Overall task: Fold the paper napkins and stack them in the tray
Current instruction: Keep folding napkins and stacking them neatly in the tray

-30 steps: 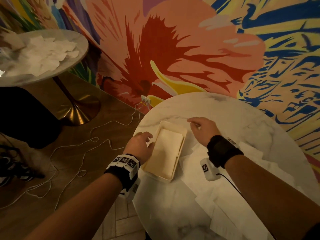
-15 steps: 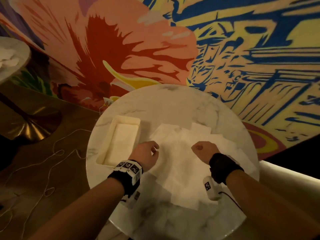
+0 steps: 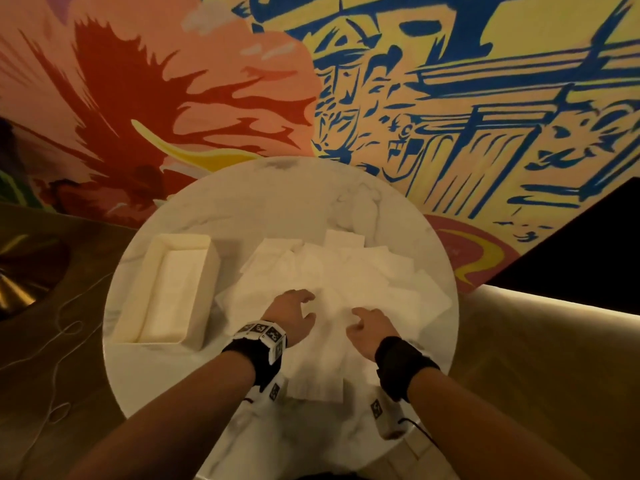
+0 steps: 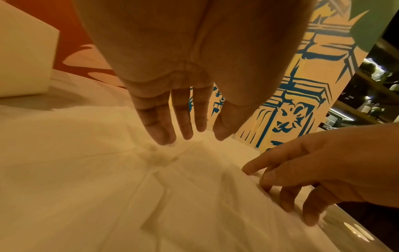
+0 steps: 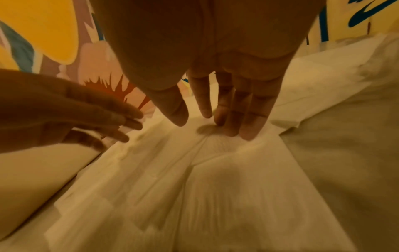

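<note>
On a round marble desk (image 3: 277,188) set against a painted mural wall (image 3: 450,98), a person works a loose heap of white paper napkins (image 3: 346,278) spread across the side of the desk to the right of a cream rectangular tray (image 3: 152,282). Both hands lie on the top napkin (image 4: 194,196) at the near part of the heap, just beside each other but apart. The left hand (image 3: 291,315) has its fingers (image 4: 157,122) straight and slightly spread, tips touching the paper, where small wrinkles gather beneath them. The right hand (image 3: 369,329) is likewise flat and unclenched, its fingers (image 5: 239,109) pressing down so the sheet puckers at their tips; neither hand grips anything. Crease lines run across the napkin under the two hands. Inside the tray, which stands well to the left of the heap near the desk's edge, a stack of folded napkins (image 3: 173,292) lies flat. Black bands carrying small marker-covered camera units circle both wrists, and thin white cables (image 3: 59,344) trail over the wooden floor to the left of the desk.
</note>
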The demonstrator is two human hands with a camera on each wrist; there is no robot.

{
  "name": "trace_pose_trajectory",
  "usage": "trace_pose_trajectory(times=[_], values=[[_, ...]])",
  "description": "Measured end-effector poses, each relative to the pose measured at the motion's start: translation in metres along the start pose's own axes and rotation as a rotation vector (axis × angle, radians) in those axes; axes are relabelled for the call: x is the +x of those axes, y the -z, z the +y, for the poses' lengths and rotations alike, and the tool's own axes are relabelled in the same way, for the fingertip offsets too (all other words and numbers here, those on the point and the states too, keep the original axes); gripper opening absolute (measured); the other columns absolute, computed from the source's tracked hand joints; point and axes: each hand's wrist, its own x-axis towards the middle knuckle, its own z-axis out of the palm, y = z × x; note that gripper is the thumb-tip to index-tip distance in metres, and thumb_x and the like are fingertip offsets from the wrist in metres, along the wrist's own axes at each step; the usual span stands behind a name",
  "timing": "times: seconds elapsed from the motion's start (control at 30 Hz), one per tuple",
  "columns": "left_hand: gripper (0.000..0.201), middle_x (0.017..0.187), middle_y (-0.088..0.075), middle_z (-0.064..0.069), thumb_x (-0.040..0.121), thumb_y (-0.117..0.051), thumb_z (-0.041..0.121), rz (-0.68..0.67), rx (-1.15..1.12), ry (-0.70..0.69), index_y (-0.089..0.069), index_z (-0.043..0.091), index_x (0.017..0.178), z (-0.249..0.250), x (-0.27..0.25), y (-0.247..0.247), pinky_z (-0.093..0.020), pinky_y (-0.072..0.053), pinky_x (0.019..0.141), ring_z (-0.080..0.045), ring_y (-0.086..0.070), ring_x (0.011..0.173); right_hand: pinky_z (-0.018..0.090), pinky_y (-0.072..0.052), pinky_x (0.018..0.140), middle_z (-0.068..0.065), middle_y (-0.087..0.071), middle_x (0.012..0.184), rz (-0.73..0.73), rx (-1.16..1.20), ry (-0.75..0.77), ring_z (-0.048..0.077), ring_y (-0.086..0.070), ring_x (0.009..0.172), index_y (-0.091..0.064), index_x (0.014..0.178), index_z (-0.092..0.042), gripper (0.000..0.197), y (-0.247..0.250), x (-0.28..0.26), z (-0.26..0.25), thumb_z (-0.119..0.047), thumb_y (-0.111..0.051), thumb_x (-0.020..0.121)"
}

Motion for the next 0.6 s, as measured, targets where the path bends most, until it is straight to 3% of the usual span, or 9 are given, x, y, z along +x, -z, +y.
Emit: trace_pose_trajectory(times=[0.17, 0.37, 0.5, 0.6], values=[[0.057, 0.149, -0.043, -0.003, 0.095, -0.058, 0.032, -0.021, 0.052, 0.006, -0.038, 0.025, 0.148, 0.027, 0.029, -0.005, -0.036, -0.037, 0.112, -0.026, -0.043, 0.136, 0.026, -0.033, 0.111, 0.004, -0.026, 0.153, -0.047, 0.004, 0.034, 0.024, -0.042, 0.134, -0.032, 0.151, -0.023, 0.056, 0.001, 0.000, 0.009, -0.031, -0.047, 0.098], [0.057, 0.140, -0.053, -0.009, 0.094, -0.058, 0.028, -0.026, 0.122, 0.043, -0.036, 0.026, 0.146, 0.041, 0.054, -0.014, -0.043, -0.043, 0.106, -0.031, -0.048, 0.129, 0.029, -0.039, 0.105, 0.007, -0.024, 0.150, -0.108, -0.013, 0.079, 0.029, -0.049, 0.125, -0.027, 0.152, -0.028, 0.058, 0.005, 0.003, 0.019, -0.032, -0.047, 0.097], [0.045, 0.120, -0.066, -0.005, 0.095, -0.058, 0.026, 0.015, 0.155, 0.030, -0.044, 0.026, 0.138, 0.045, 0.055, -0.010, -0.041, -0.048, 0.099, -0.029, -0.054, 0.118, 0.029, -0.039, 0.106, 0.009, -0.031, 0.145, -0.065, 0.053, 0.099, 0.026, -0.053, 0.119, -0.031, 0.151, -0.027, 0.056, 0.008, 0.001, 0.024, -0.031, -0.051, 0.098], [0.037, 0.091, -0.067, 0.009, 0.094, -0.061, 0.022, 0.059, 0.127, 0.034, -0.052, 0.027, 0.131, 0.042, 0.049, 0.000, -0.035, -0.052, 0.089, -0.019, -0.058, 0.100, 0.028, -0.041, 0.102, 0.009, -0.043, 0.135, 0.023, 0.149, 0.099, 0.024, -0.056, 0.113, -0.037, 0.147, -0.024, 0.052, 0.011, 0.000, 0.025, -0.029, -0.054, 0.097]])
